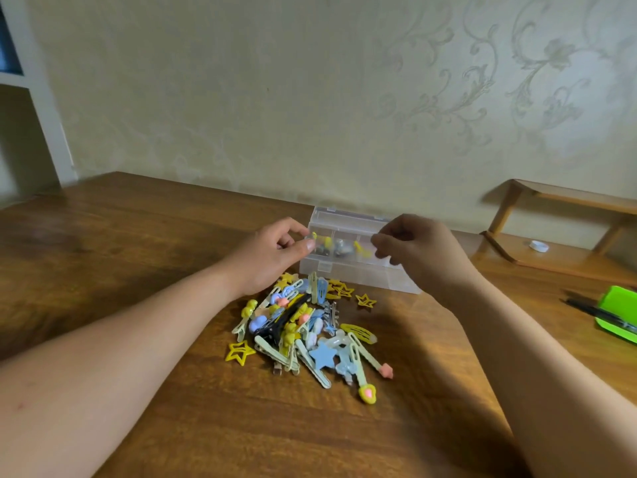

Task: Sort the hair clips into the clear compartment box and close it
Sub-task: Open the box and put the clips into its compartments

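No text, label, brand, no. or sign can be read anywhere in view. Any print on the clear box (348, 274), hair clips (303, 332) or green item (618, 315) at right is too small/blurred to be made out.

Our left hand (272, 257) and right hand (420, 253) pinch the two ends of the box (344, 272), with a few clips (325, 243) showing in its compartments. Just before it, a pile (303, 332) of clips lies on the worktop (138, 236).

Both forearms stretched forward; left hand (272, 251), right hand (418, 251) pinch clear box (348, 274), fingers curled.
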Demonstrator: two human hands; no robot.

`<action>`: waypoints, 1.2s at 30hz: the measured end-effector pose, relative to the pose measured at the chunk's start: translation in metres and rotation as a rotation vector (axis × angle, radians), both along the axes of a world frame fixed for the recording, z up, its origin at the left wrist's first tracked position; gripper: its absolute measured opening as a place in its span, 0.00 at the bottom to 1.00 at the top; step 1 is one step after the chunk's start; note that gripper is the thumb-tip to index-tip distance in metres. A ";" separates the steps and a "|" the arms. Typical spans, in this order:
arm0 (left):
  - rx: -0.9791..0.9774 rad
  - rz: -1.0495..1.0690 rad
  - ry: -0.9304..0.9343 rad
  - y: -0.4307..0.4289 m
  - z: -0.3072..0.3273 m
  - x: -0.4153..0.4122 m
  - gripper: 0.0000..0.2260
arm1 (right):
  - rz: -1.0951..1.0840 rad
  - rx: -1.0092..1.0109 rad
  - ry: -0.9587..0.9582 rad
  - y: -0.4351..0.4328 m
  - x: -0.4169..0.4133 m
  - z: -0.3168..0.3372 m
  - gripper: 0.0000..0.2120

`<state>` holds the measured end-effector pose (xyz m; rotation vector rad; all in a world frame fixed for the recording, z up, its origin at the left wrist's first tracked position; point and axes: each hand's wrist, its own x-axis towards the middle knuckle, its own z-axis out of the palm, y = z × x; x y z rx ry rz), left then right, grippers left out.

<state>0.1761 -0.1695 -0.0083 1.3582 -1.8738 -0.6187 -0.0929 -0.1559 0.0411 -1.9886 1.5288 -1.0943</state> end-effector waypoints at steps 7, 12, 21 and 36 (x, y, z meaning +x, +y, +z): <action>-0.017 0.041 0.027 -0.002 -0.001 0.000 0.15 | 0.295 0.242 0.419 0.035 0.000 -0.002 0.04; -0.011 0.035 0.020 -0.005 -0.003 0.002 0.15 | 0.375 0.337 0.621 0.039 0.002 -0.001 0.06; -0.012 -0.043 -0.060 -0.001 -0.004 -0.001 0.14 | 0.360 0.375 0.619 0.038 0.007 -0.004 0.08; -0.032 -0.073 -0.020 -0.012 -0.010 0.003 0.14 | -0.154 0.304 0.247 -0.088 -0.001 0.025 0.06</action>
